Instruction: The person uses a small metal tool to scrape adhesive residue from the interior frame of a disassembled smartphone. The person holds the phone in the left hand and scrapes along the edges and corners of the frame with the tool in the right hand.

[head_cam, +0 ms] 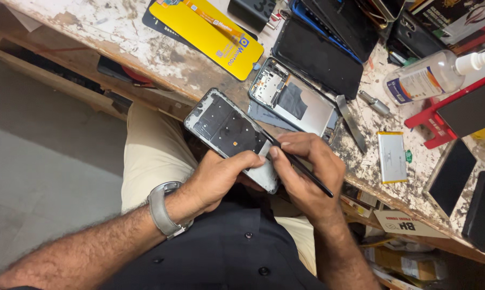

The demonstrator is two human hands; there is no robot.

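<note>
Hands meet over the lap: left hand (221,174) grips a phone frame (229,134) just off the workbench (146,51) edge; right hand (307,166) pinches a thin black tool (301,169) against it. 1 opened phone (296,102) lies on the bench nearby.

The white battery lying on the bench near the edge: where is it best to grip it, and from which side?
Probably grip the battery across its two long edges, coming from above: it lies flat and thin on the bench, with bare surface on both sides.
</note>
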